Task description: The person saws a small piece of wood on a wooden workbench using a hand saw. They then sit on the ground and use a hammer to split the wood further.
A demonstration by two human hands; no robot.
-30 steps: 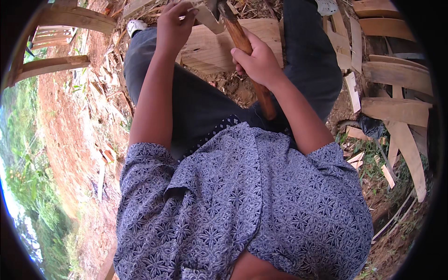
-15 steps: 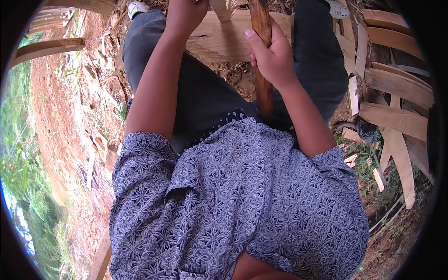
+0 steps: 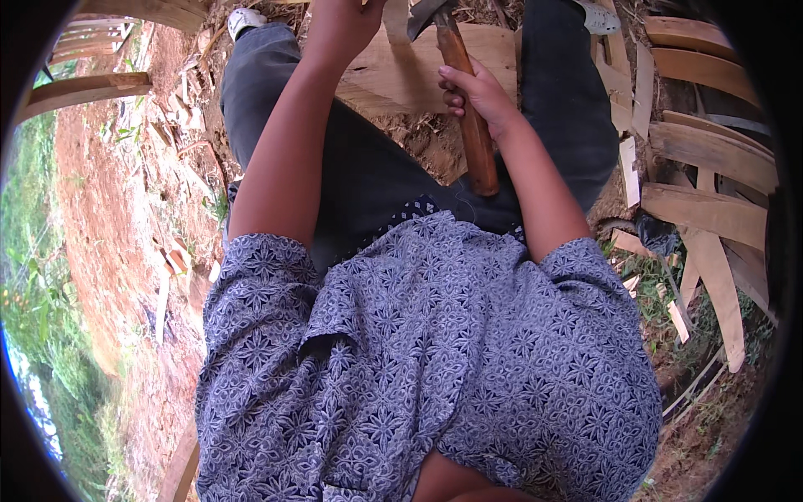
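My right hand [image 3: 478,94] is closed around the wooden handle [image 3: 478,151] of a hammer. Its dark metal head [image 3: 425,17] shows at the top edge, partly cut off, with a curved end toward the left. My left hand [image 3: 347,29] is up at the top edge with its fingers curled; the fingertips and anything in them are out of the picture. Between my feet lies a broad pale wooden board [image 3: 435,71], beneath both hands. A narrow piece of wood [image 3: 396,23] stands over it, between my left hand and the hammer head.
Long curved planks [image 3: 707,213] are piled on the right. At the upper left, a thick curved timber [image 3: 92,90] juts in. Wood chips and offcuts [image 3: 180,259] litter the reddish soil, with green plants [image 3: 42,293] at the far left. My legs flank the board.
The hammer has swung from near upright to a lean, bringing its head into sight and its handle end farther from my body. My left hand has shifted slightly right.
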